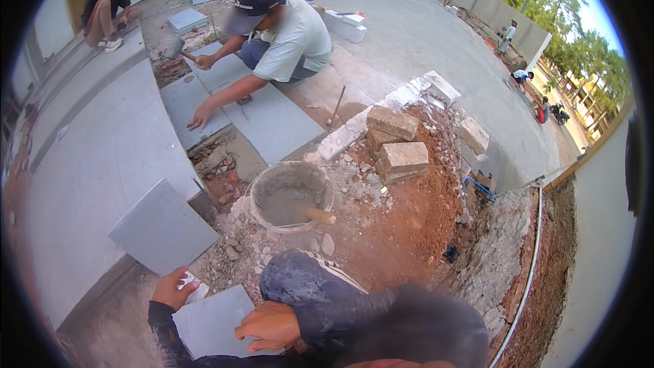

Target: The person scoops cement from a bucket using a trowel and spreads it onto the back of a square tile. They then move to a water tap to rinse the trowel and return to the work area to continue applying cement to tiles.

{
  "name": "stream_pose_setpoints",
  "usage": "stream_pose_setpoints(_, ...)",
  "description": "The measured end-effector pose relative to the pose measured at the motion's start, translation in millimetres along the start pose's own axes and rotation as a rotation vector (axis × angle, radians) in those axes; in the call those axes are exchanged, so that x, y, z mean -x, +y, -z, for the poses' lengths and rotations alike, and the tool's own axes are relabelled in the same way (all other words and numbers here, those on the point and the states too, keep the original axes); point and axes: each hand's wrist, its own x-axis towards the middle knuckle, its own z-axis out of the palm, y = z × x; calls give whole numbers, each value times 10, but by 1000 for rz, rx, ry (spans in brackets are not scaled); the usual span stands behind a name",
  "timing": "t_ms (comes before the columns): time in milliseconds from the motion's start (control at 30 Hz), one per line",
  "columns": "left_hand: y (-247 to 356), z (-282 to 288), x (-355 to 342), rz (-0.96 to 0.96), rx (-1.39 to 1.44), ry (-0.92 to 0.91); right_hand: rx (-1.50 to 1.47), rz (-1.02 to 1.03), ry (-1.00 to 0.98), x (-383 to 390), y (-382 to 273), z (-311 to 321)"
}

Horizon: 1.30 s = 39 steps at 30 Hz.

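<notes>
Near grey slab (212,315) under the right hand (271,327); left hand (170,290) at its far edge

The near slab lies at the lower edge of the view, between the person's forearms and in front of a bent knee (306,279) in dusty dark trousers. The right hand is palm down over the slab's right part, grip wide, with the thumb apart from the bent fingers. The left hand is at the slab's upper left corner, thumb and fingers curved about a small white piece (197,289). Its grip is narrow; whether the piece is held or merely touched cannot be told.

A second grey slab (163,226) stands tilted just beyond the left hand, against the edge of a pale step (116,163). Beyond the knee is a bucket (274,225) containing grey mortar (289,194), with a wooden handle (320,216) projecting at its near rim. Broken rubble (235,249) surrounds the bucket's base.

Past the bucket, a co-worker (300,37) in a cap and pale shirt crouches beside several laid slabs (276,123). One of the co-worker's hands grasps a tool (175,48); the other is spread on a slab. To the right, loose bricks (403,157) are stacked on reddish soil (422,215). A white pipe (528,276) runs along the trench edge. Another person (109,10) sits at upper left.
</notes>
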Motion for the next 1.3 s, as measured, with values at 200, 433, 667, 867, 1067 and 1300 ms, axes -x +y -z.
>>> stream_pose_setpoints(200, 65, 98, 62, 18, -60, 45, -68, -99, -103, -11, -108, 189)
stream_pose_setpoints(433, 47, 66, 110, 19, -50, 42, -5, -19, -106, -13, -68, 123)
stream_pose_setpoints(667, 85, 61, 92, 4, -81, 37, -1, 4, -105, 37, -88, 126)
stream_pose_setpoints(867, 129, 87, 92, 20, -93, 31, 14, -11, -109, 18, -82, 110)
stream_pose_setpoints(1067, 133, 82, 73, 8, -89, 32, 28, 10, -80, 43, -76, 97)
stream_pose_setpoints(1300, 187, 75, 64, -5, -77, 37, 39, 28, -48, 91, -63, 98)
